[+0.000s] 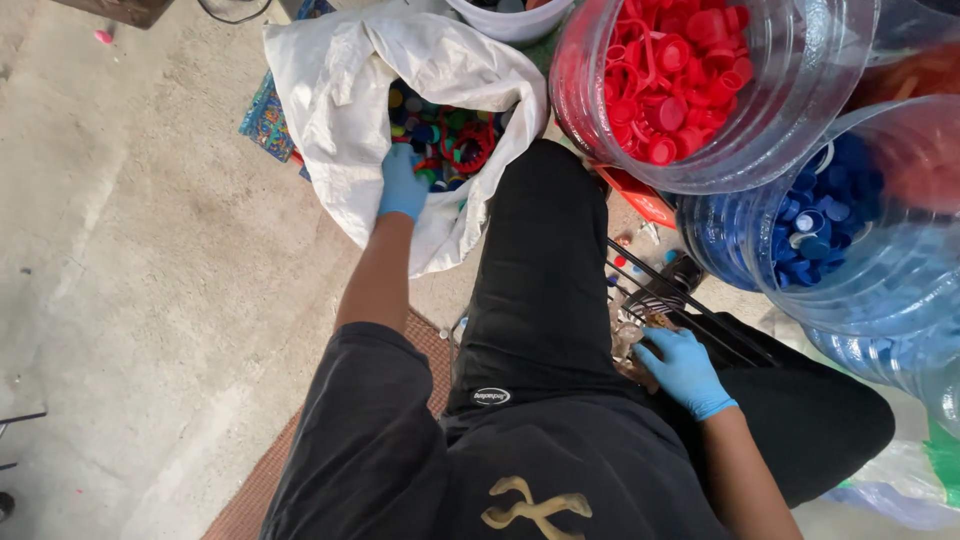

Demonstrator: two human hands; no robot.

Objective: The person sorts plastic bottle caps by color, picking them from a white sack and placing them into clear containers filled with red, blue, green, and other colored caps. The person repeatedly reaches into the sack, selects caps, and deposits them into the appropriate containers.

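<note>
Bare concrete floor (140, 260) is shown from above, with a seated person in black clothing and a woven mat (262, 490) underneath. The left hand (402, 185), in a blue glove, is placed at the mouth of a white sack (340, 110) holding mixed coloured bottle caps (445, 135); its fingers are curled among them, but whether a cap is pinched cannot be told. The right hand (685, 370), also gloved, is laid with fingers spread on small debris beside a black wire rack (670, 295), and nothing is seen gripped in it. Red caps (675, 75) are gathered in a clear tub (800, 110), blue caps (815, 225) in a second clear tub (900, 280). A risk is judged: the sack's slack rim could fold over under the reaching arm, so that caps would be spilled onto the floor; loose caps near the rack could also be scattered by the right hand.
</note>
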